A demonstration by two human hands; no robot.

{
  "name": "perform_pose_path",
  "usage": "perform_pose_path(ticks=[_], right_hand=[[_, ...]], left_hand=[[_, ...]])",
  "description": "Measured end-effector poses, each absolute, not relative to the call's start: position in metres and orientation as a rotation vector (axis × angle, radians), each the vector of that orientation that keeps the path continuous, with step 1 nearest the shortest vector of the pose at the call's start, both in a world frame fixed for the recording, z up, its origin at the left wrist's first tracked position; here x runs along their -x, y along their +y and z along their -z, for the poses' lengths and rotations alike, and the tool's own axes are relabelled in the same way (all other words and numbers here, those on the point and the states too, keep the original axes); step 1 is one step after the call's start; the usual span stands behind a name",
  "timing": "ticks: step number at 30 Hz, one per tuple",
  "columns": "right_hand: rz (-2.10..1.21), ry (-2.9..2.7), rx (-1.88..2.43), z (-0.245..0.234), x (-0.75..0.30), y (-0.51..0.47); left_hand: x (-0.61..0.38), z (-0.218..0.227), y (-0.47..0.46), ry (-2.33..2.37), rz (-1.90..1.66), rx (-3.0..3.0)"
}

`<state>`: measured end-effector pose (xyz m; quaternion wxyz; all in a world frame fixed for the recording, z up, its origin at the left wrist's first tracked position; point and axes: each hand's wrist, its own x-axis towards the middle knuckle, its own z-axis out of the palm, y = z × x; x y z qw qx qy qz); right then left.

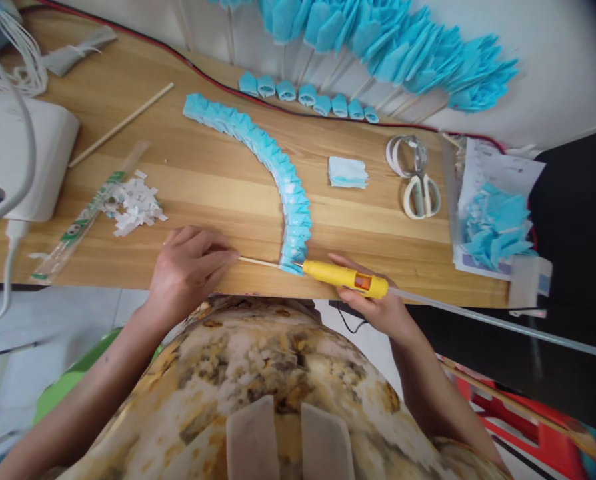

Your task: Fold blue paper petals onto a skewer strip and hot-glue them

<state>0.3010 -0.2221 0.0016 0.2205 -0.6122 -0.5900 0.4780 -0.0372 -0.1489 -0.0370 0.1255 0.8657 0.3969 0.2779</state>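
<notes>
My left hand (192, 270) pinches one end of a thin wooden stick (259, 261) near the table's front edge. The stick's other end meets the near end of a long curved strip of pleated blue paper (278, 170). In my right hand (373, 300) is a yellow glue gun (345, 277), its metal nozzle pointing left at that same end of the strip. A long translucent glue stick (483, 321) runs out of the gun's back to the right. Whether the nozzle touches the paper I cannot tell.
Scissors (421, 180) and a stack of blue paper pieces (347, 172) lie to the right. White scraps (135, 205), another stick (123, 125) and a white power box (33, 157) are at left. Blue paper flowers (403, 50) and small rolls (307, 95) line the back, along a cable.
</notes>
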Motion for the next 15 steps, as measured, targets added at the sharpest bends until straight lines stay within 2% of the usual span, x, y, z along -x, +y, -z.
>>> perform_pose_path(ticks=[15], right_hand=[[-1.254,-1.708,1.715,-0.0059,-0.2985,-0.2163]], left_hand=[[0.037,0.0384,-0.1491,1.188,-0.782,-2.513]])
